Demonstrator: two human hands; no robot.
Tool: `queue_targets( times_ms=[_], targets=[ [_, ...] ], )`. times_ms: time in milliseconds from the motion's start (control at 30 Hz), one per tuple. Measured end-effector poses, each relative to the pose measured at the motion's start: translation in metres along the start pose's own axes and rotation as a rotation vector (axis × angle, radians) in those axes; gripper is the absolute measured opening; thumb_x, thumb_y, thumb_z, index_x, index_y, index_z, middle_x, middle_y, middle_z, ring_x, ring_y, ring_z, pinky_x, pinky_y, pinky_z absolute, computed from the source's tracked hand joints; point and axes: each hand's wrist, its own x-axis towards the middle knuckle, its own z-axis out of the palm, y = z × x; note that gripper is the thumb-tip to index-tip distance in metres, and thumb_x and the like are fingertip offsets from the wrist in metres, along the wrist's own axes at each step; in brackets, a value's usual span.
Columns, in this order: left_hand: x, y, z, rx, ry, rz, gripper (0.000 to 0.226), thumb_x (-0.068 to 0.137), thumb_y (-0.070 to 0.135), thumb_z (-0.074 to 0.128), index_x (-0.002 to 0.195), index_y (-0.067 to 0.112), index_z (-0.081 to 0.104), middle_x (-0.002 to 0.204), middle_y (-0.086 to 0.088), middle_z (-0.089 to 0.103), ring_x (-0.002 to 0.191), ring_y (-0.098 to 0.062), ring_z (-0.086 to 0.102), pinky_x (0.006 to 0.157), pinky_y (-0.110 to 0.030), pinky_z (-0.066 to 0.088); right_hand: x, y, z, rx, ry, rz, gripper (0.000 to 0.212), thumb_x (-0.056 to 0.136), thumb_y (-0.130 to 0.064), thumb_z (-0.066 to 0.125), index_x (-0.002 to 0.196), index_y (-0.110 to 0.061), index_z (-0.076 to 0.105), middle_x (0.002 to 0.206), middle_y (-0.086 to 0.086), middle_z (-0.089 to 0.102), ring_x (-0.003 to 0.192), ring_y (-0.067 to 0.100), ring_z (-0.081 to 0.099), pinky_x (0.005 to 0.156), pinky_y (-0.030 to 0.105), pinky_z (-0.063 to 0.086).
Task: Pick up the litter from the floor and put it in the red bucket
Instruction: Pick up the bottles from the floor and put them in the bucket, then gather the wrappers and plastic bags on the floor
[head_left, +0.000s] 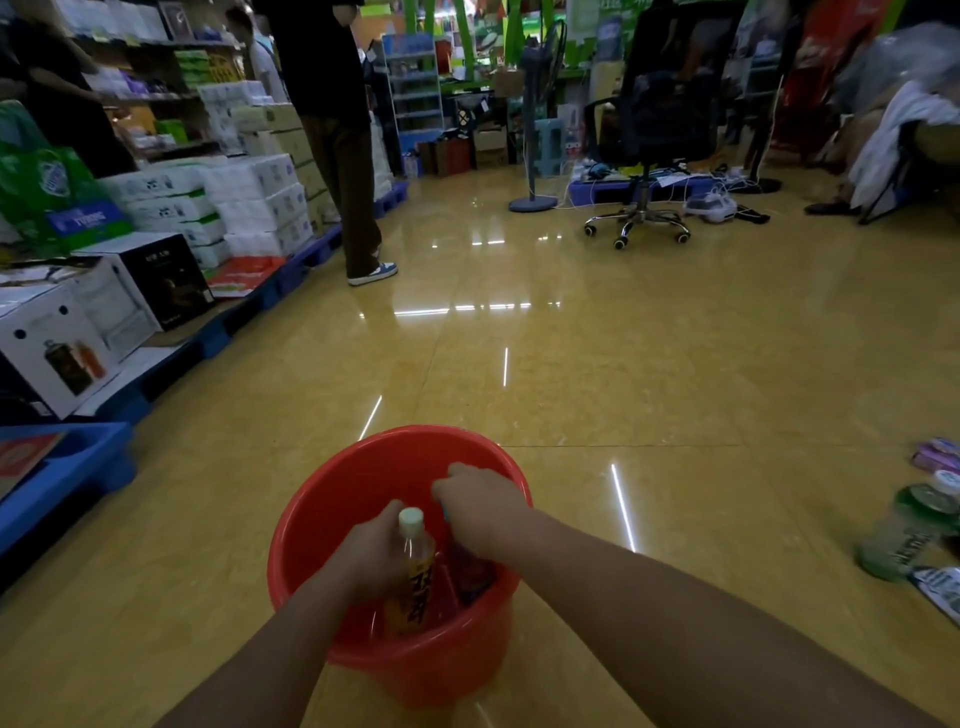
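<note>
Our left hand (371, 558) grips a yellow bottle (415, 587), our right hand (480, 512) a dark item (470, 574), both inside the red bucket (311, 519); we should lower them fully before releasing.

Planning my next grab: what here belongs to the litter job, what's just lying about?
Job: red plastic bucket; yellow-labelled clear bottle, left hand; dark purple bottle, right hand; green plastic bottle and purple wrappers on floor.
Lying about: black swivel chair; grey pedestal fan.
</note>
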Motion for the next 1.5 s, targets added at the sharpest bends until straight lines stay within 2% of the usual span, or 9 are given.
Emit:
queue_targets(
  times_ms=[133, 300, 467, 667, 833, 933, 1067, 1233, 1500],
  targets=[
    [0.004, -0.009, 0.008, 0.065, -0.09, -0.066, 0.043, 0.071, 0.013, 0.078, 0.101, 0.025, 0.049, 0.099, 0.004, 0.061, 0.083, -0.007, 0.059, 0.06, -0.02, 0.047, -0.001, 0.001, 0.017, -0.028, -0.055, 0.023, 0.025, 0.092, -0.006, 0.053, 0.115, -0.01, 0.06, 0.11, 0.011, 0.053, 0.097, 0.032, 0.059, 0.078, 0.042, 0.052],
    [0.01, -0.015, 0.013, 0.202, -0.173, -0.068, 0.029, 0.075, 0.017, 0.07, 0.091, 0.031, 0.05, 0.097, 0.01, 0.059, 0.087, -0.007, 0.057, 0.075, -0.031, 0.053, -0.003, 0.004, 0.027, -0.073, -0.085, 0.048, 0.025, 0.092, -0.004, 0.052, 0.115, -0.008, 0.061, 0.109, 0.012, 0.054, 0.094, 0.031, 0.06, 0.071, 0.04, 0.047],
    [0.013, -0.011, 0.009, 0.375, -0.31, -0.103, 0.031, 0.086, 0.012, 0.06, 0.115, 0.025, 0.062, 0.109, 0.006, 0.062, 0.098, -0.013, 0.059, 0.087, -0.029, 0.053, -0.005, 0.006, 0.027, -0.111, -0.104, 0.049, 0.022, 0.088, -0.002, 0.055, 0.106, -0.006, 0.066, 0.104, 0.013, 0.058, 0.089, 0.032, 0.062, 0.073, 0.043, 0.056],
    [0.022, 0.012, -0.015, 0.458, -0.171, -0.037, 0.034, 0.079, 0.011, 0.059, 0.108, 0.03, 0.06, 0.115, 0.005, 0.062, 0.103, -0.016, 0.059, 0.088, -0.032, 0.051, -0.01, 0.014, 0.001, -0.117, 0.038, -0.021, 0.023, 0.088, -0.009, 0.056, 0.109, -0.01, 0.064, 0.107, 0.011, 0.055, 0.097, 0.031, 0.058, 0.076, 0.042, 0.053],
    [0.033, 0.061, -0.032, 0.433, 0.019, 0.103, 0.056, 0.071, 0.012, 0.056, 0.124, 0.031, 0.054, 0.12, 0.002, 0.063, 0.104, -0.018, 0.06, 0.087, -0.033, 0.052, -0.026, 0.046, -0.034, -0.098, 0.153, 0.004, 0.026, 0.088, -0.016, 0.056, 0.114, -0.013, 0.06, 0.11, 0.008, 0.053, 0.102, 0.029, 0.054, 0.066, 0.037, 0.043],
    [0.036, 0.102, -0.033, 0.414, 0.091, 0.205, 0.06, 0.069, 0.01, 0.056, 0.126, 0.03, 0.053, 0.117, -0.002, 0.062, 0.101, -0.021, 0.059, 0.082, -0.033, 0.052, -0.044, 0.073, -0.048, -0.075, 0.224, 0.047, 0.028, 0.091, -0.018, 0.053, 0.117, -0.015, 0.06, 0.109, 0.007, 0.053, 0.1, 0.028, 0.054, 0.065, 0.037, 0.045],
    [0.037, 0.154, -0.018, 0.388, 0.149, 0.293, 0.059, 0.072, 0.01, 0.058, 0.126, 0.032, 0.051, 0.117, -0.002, 0.057, 0.096, -0.018, 0.056, 0.073, -0.034, 0.053, -0.078, 0.111, -0.06, -0.074, 0.272, 0.13, 0.031, 0.091, -0.016, 0.052, 0.122, -0.016, 0.057, 0.113, 0.007, 0.053, 0.101, 0.027, 0.054, 0.072, 0.038, 0.049],
    [0.034, 0.206, 0.006, 0.381, 0.177, 0.402, 0.059, 0.073, 0.01, 0.062, 0.127, 0.032, 0.05, 0.118, 0.0, 0.055, 0.098, -0.017, 0.054, 0.074, -0.036, 0.053, -0.12, 0.152, -0.062, -0.088, 0.26, 0.242, 0.032, 0.09, -0.013, 0.051, 0.121, -0.016, 0.057, 0.111, 0.006, 0.052, 0.099, 0.027, 0.053, 0.064, 0.034, 0.043],
    [0.027, 0.266, 0.049, 0.347, 0.151, 0.539, 0.058, 0.073, 0.014, 0.064, 0.127, 0.031, 0.052, 0.119, 0.001, 0.057, 0.106, -0.018, 0.054, 0.082, -0.035, 0.051, -0.198, 0.212, -0.051, -0.109, 0.203, 0.379, 0.033, 0.091, -0.015, 0.049, 0.123, -0.016, 0.057, 0.114, 0.008, 0.052, 0.101, 0.029, 0.054, 0.07, 0.037, 0.049]
  ],
)
